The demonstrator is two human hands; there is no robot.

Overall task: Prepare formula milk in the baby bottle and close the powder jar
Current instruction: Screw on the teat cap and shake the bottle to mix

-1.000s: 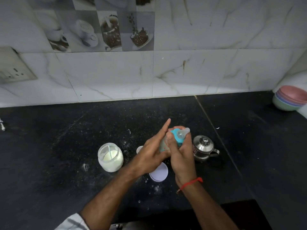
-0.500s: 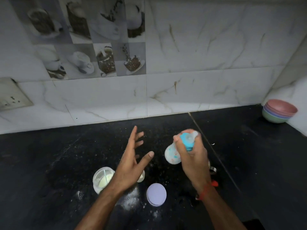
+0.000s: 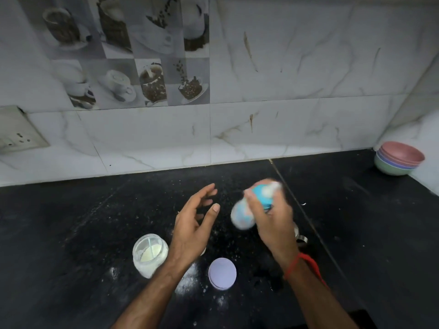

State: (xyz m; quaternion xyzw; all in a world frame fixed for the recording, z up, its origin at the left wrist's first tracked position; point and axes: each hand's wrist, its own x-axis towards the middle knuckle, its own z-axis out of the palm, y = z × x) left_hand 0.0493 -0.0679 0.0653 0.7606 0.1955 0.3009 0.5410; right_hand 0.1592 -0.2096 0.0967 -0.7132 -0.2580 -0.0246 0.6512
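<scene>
Right hand is wrapped tight around the baby bottle, held up off the counter and tipped so the teal collar and clear teat point up and away while the base angles down toward the left. Bottle is motion-blurred, so the print on its body is just a smear of white, pink and blue. A red thread sits on that wrist.

Left hand is empty, fingers spread loose and palm facing the bottle, hovering just beside it without touching.

Below the left wrist, the glass powder jar stands open on the black countertop, white powder inside and something thin and pale leaning in it, can't tell what. Its lilac lid lies flat on the counter to the right of the jar, apart from it, roughly between the two forearms. Spilled powder dusts the counter around both.

Peeking out behind the right hand is a bit of a steel pot, mostly hidden. Far right corner has a stack of pastel bowls against the marble-look tile wall.
</scene>
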